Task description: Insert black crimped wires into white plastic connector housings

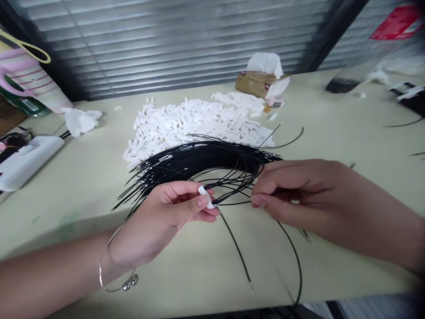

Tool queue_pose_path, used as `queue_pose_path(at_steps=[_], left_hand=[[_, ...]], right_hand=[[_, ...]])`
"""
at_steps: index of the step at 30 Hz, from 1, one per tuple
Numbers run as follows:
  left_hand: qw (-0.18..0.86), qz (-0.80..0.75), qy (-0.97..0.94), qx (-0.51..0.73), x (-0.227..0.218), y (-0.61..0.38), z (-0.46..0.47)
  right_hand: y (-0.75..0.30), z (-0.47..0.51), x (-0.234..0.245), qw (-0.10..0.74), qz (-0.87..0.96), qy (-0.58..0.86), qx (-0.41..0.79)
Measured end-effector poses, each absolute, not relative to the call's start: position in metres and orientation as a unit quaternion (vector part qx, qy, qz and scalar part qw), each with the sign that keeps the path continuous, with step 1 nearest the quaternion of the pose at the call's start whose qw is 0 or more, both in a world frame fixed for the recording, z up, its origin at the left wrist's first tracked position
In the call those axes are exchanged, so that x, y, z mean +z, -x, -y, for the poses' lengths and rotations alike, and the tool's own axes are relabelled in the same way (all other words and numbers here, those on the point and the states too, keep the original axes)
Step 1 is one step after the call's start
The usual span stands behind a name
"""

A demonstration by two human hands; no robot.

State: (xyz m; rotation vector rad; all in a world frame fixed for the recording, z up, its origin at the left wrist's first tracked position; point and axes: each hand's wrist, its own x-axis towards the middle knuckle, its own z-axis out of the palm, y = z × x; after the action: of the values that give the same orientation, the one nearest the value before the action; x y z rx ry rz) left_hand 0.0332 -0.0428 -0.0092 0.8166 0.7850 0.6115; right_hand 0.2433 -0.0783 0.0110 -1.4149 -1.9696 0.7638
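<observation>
Between the thumb and fingers of my left hand (172, 212) is a small white plastic connector (206, 197). Several black wires (229, 188) run out of its right side. My right hand (305, 204) is closed in a pinch on a black wire (235, 204) beside the connector; its other fingers are curled. One loose wire (236, 246) hangs down from near the connector and ends in a bare metal tip. Behind both hands lies a thick curved bundle of black wires (206, 159) with shiny ends.
A wide heap of white connectors (186, 122) lies behind the bundle. Farther back stands a tissue pack (250, 83). To the left are a striped cup (43, 79), a crumpled tissue (81, 120) and a white box-like object (31, 161). A red-topped clear bottle (368, 53) stands at the right.
</observation>
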Motion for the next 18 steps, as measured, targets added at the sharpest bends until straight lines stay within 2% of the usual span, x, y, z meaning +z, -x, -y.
queue_pose_path(at_steps=[8, 18], left_hand=[[0.803, -0.364, -0.381, 0.281, -0.0094, -0.0329, 0.0432], [0.812, -0.344, -0.373, 0.288, -0.0114, -0.0324, 0.0423]], right_hand=[[-0.2435, 0.0759, 0.011, 0.29, 0.722, 0.543, 0.316], [-0.2457, 0.0778, 0.0114, 0.274, 0.787, 0.517, 0.196]])
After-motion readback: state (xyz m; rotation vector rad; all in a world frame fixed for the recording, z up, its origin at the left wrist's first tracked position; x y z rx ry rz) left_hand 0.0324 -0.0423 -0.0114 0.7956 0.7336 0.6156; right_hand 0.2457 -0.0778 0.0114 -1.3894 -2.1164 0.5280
